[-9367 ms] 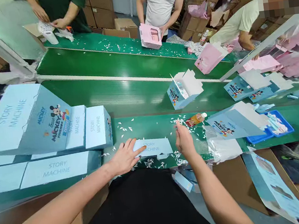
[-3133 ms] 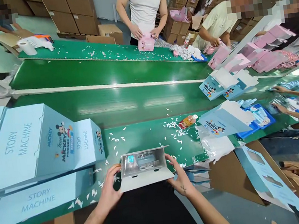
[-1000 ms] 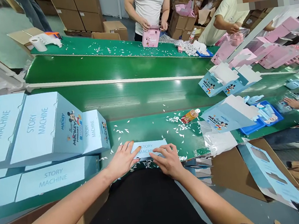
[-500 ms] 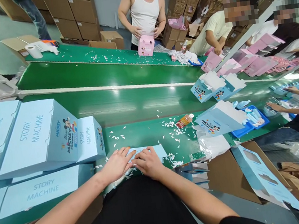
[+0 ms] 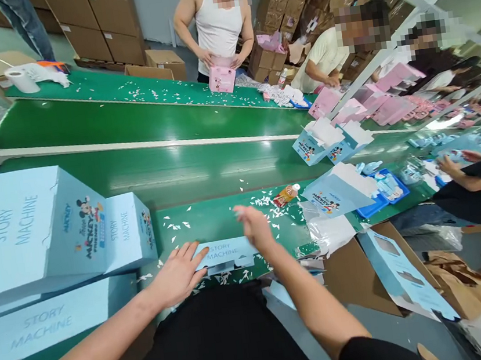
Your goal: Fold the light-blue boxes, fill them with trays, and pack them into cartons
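Observation:
On the green bench in front of me lies a light blue cardboard carton [image 5: 227, 249] printed STORY MACHINE, with notches along its near edge. My left hand [image 5: 181, 272] rests on its left end, fingers spread and thumb near the front edge. Above the carton's right end, my right hand [image 5: 255, 228] is raised with curled fingers. Motion blurs it, and a small whitish bit shows at its fingertips, too unclear to name. White paper scraps [image 5: 265, 202] are scattered over the bench beyond.
Stacked blue story machine boxes [image 5: 27, 229] stand at left. To the right are a drink bottle [image 5: 286, 195], an upright blue box [image 5: 334, 195], blue trays [image 5: 373, 210] and a brown carton [image 5: 357, 271]. Co-workers handle pink boxes [image 5: 222, 79] across the bench; another person [image 5: 472, 180] works at right.
My right hand has lifted off the carton and moved up and right. My left hand stays on the carton's left end. The whole view has shifted slightly.

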### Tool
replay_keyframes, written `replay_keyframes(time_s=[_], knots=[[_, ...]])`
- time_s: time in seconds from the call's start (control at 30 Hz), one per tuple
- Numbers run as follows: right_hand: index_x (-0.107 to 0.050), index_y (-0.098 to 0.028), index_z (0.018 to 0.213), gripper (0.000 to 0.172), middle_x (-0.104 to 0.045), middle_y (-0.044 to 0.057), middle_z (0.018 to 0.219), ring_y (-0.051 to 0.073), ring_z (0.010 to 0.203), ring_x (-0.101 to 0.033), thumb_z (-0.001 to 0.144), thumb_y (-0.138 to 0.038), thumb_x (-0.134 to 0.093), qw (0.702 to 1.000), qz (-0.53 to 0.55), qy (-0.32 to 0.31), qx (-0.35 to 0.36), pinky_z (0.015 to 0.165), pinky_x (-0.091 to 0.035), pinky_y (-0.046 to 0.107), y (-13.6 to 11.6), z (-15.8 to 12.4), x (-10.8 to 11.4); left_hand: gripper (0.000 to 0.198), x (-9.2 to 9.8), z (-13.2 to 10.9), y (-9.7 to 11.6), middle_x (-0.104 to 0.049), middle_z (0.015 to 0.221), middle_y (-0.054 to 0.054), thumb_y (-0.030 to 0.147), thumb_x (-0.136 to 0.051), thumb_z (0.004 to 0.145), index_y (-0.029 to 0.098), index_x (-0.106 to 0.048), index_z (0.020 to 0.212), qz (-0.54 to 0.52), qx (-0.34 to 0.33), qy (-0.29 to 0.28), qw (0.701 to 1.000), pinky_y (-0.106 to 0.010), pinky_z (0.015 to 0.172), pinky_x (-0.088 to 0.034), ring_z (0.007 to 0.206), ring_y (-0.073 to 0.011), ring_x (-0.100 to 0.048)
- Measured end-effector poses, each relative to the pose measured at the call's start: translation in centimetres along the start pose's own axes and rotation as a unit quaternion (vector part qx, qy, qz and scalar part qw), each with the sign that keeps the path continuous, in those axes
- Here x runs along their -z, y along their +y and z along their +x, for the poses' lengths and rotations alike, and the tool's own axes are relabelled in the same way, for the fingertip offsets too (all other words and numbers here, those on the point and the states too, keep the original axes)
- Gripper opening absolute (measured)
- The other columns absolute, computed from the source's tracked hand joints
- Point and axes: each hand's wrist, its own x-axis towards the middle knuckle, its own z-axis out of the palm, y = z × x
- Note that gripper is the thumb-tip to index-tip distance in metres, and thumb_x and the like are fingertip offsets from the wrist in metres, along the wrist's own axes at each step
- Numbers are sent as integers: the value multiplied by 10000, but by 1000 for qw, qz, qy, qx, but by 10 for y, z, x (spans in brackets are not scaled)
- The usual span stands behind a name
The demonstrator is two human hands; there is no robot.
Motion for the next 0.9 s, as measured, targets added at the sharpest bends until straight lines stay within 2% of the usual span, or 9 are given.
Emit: replay_keyframes(time_s=[0.1,0.13,0.17,0.23,0.3,0.37,0.53,0.73,0.9], knots=[[-417,-130,1465,527,-523,222,1371,356,1217,-506,953,-231,-483,983,-110,4,-147,942,-450,498,47,8,18,498,2,-4,5,-463,1464,-147,416,-331,1003,248,-423,1462,5,-14,0,1000,-491,1042,-379,1320,-333,-433],[-382,-112,1486,577,-458,245,1439,388,1266,-465,946,-263,-515,982,-122,1,-148,976,-424,553,57,4,20,483,3,-4,6,-446,1478,-142,394,-331,1004,262,-425,1460,3,-23,-1,1000,-502,1056,-363,1318,-330,-428],[-351,-116,1506,608,-422,243,1477,392,1302,-438,951,-297,-522,988,-109,-10,-110,1009,-402,577,63,-2,21,468,4,-5,6,-430,1492,-133,375,-331,1006,283,-431,1454,-1,-32,-2,999,-512,1068,-349,1318,-326,-424],[-313,-168,1532,616,-419,189,1509,345,1364,-401,977,-358,-502,997,-40,-52,31,1079,-378,553,65,-20,21,447,4,-5,4,-407,1512,-114,357,-334,1008,333,-443,1442,-9,-49,-2,999,-532,1082,-330,1322,-324,-415],[-331,-232,1529,598,-447,122,1511,292,1417,-353,987,-418,-500,980,22,-104,171,1122,-374,498,58,-43,18,443,1,-6,1,-396,1519,-107,365,-343,1009,365,-440,1441,-19,-59,2,998,-551,1089,-324,1339,-328,-397],[-415,-272,1487,545,-454,82,1514,283,1448,-306,978,-429,-530,959,28,-139,246,1140,-364,491,50,-63,11,450,-3,-6,-2,-381,1530,-106,378,-365,1005,373,-427,1451,-32,-65,8,997,-558,1098,-324,1367,-333,-366],[-537,-261,1399,393,-476,64,1503,268,1418,-354,1012,-266,-466,949,-8,-122,289,1097,-400,462,53,-85,-16,480,-8,-6,-7,-319,1569,-101,359,-426,988,387,-400,1467,-51,-82,6,995,-572,1116,-313,1389,-330,-342],[-523,-280,1411,414,-428,76,1538,296,1431,-317,1001,-240,-483,948,-46,-92,301,1043,-406,465,62,-91,-32,510,-10,-7,-10,-297,1578,-110,387,-430,981,381,-368,1488,-43,-94,-16,994,-606,1122,-288,1421,-359,-283],[-507,-299,1420,438,-412,74,1548,299,1443,-301,987,-236,-506,950,-70,-81,294,1064,-367,476,63,-98,-41,529,-15,-9,-12,-238,1607,-110,381,-405,992,389,-311,1512,-28,-97,-32,994,-600,1128,-283,1450,-365,-239]])
